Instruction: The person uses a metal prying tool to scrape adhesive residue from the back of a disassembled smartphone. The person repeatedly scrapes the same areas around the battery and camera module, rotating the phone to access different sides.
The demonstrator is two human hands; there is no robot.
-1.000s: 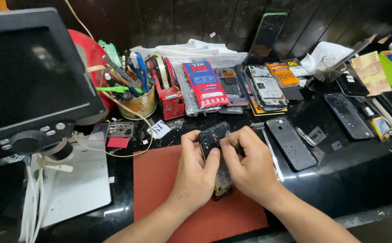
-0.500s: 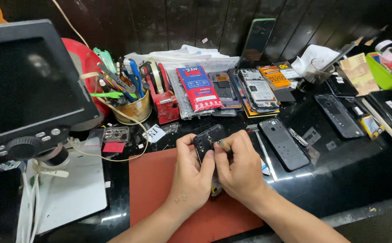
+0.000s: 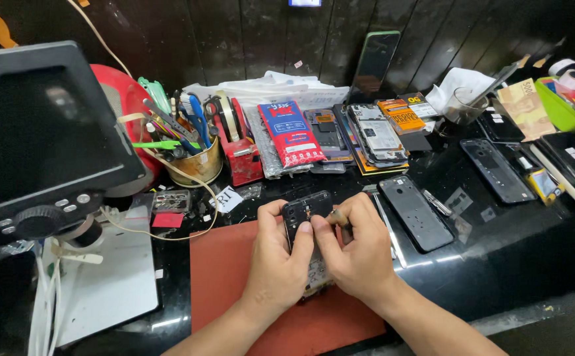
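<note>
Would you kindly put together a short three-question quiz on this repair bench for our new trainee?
1. True or false: both hands hold the opened phone over the red mat.
2. Which stands nearest the tin of tools? A) the red tape dispenser B) the glass cup C) the green tray
3. Fill in: the loose black phone back lies to the ____ of the right hand.

Key: 1 true. The left hand and the right hand both grip it. 2 A. 3 right.

Left hand (image 3: 275, 264) and right hand (image 3: 357, 254) touching, fingers curled.
</note>
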